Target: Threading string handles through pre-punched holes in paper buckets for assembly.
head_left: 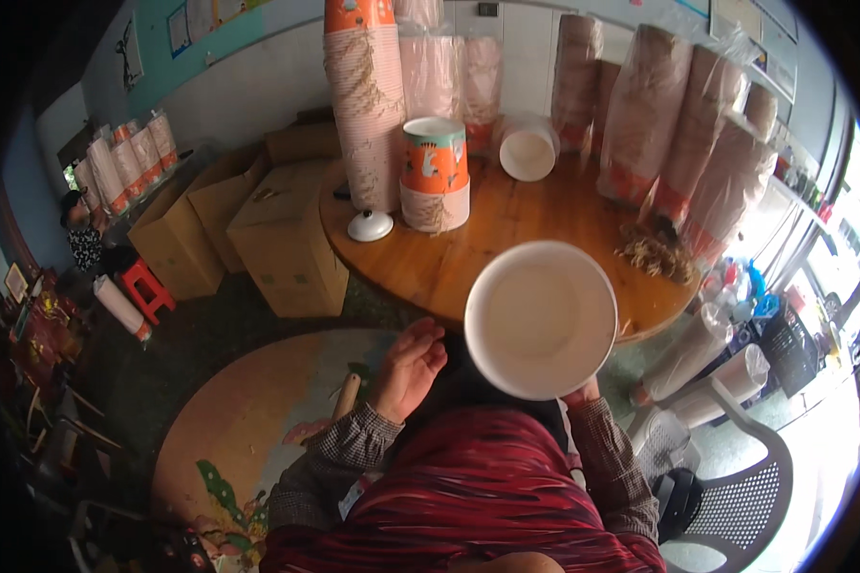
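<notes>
A large white paper bucket (540,320) is in front of me with its round mouth toward me, and its inside looks bare. My right hand (583,392) grips it from below, the fingers mostly hidden behind the bucket. My left hand (411,368) is apart from it on the left, palm up, fingers loosely curled and holding nothing. Beyond, on the wooden table (401,272), a short stack of orange patterned paper buckets (435,167) stands beside a tall stack (365,115) with twine handles. A white lid (370,225) lies near the table's left edge.
Plastic-wrapped bucket stacks (646,115) line the table's far right, near a twine bundle (655,253). One wrapped stack (527,156) lies on its side. Cardboard boxes (291,239) stand left, a grey chair (741,497) right. A person (83,234) is far left by a red stool (146,291).
</notes>
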The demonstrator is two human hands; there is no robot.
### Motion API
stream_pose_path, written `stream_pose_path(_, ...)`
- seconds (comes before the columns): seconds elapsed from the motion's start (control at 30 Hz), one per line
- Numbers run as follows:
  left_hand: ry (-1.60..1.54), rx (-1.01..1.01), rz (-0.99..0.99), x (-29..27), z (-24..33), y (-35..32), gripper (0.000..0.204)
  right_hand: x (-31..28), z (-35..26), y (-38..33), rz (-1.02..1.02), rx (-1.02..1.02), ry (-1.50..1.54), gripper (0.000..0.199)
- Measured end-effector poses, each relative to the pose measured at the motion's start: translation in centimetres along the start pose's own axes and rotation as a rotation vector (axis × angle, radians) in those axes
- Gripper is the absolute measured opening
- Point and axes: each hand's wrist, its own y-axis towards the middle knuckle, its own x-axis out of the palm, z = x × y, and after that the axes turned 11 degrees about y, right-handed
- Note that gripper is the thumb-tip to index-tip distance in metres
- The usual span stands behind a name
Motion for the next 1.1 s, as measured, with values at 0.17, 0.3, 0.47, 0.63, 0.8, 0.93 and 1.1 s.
stream_pose_path(0.17,0.153,-0.137,-0.031,-0.5,-1.2,0.2,0.015,8.5,-7.7,6.4,-0.201,-0.359,-0.222,0.017)
stream_pose_path(0.3,0.361,-0.216,-0.088,-1.2,-1.7,0.5,0.014,15.2,-10.9,12.7,-0.092,-0.631,-0.673,0.016)
stream_pose_path(0.47,0.865,-0.067,-0.249,-2.7,-2.4,1.3,0.016,19.0,-13.2,20.6,-0.079,-0.688,-1.016,0.023)
stream_pose_path(0.63,1.016,-0.001,-0.360,-2.0,-1.6,1.0,0.015,21.6,-11.1,23.9,-0.036,-0.639,-1.042,0.027)
stream_pose_path(0.8,0.925,-0.032,-0.409,-4.1,-3.5,1.9,0.013,23.1,-10.9,28.4,-0.048,-0.651,-1.104,0.028)
stream_pose_path(0.93,0.926,-0.075,-0.414,-5.1,-4.3,2.7,0.013,26.4,-12.0,32.2,-0.206,-0.738,-1.475,0.024)
stream_pose_path(1.1,1.084,-0.099,-0.359,-6.6,-4.2,3.0,0.013,29.9,-9.2,35.7,-0.456,-0.681,-1.728,0.026)
